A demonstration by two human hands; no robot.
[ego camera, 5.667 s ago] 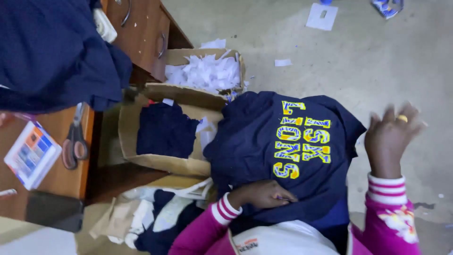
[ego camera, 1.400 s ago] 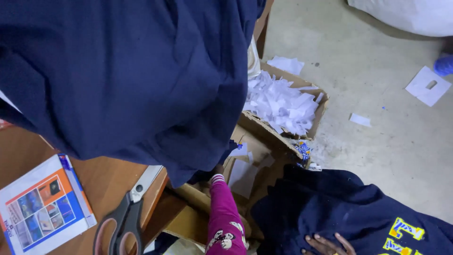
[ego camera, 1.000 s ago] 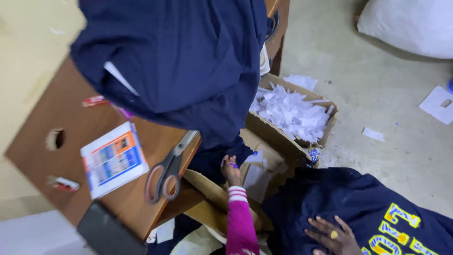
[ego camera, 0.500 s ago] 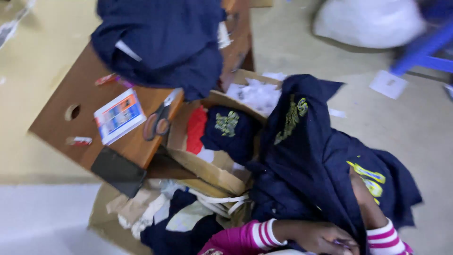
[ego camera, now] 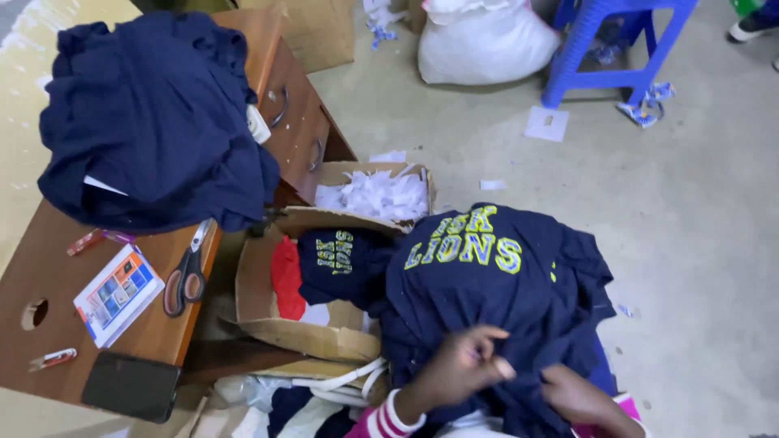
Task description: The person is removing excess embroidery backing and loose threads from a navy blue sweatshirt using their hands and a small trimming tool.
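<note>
Concrete floor's littered with scraps; navy shirt (ego camera: 495,284) is pinched by left hand (ego camera: 458,369) and gripped by right hand (ego camera: 580,397), just right of half-filled cardboard box (ego camera: 308,337), desk pile (ego camera: 154,122) untouched

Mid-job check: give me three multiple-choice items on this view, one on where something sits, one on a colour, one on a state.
1. Where do the scissors lie?
A. on the wooden desk, beside the printed card
B. in the cardboard box
C. on the floor by the stool

2. What colour is the lettering on the navy shirt under the hands?
A. red
B. yellow
C. white

3. How is the cardboard box by the desk?
A. taped shut
B. crushed flat
C. open, with clothes inside

Key: 1 A, the scissors rest on the desktop next to the card. 2 B, the letters are yellow. 3 C, the flaps are open, with a red cloth and a folded navy shirt inside.
</note>
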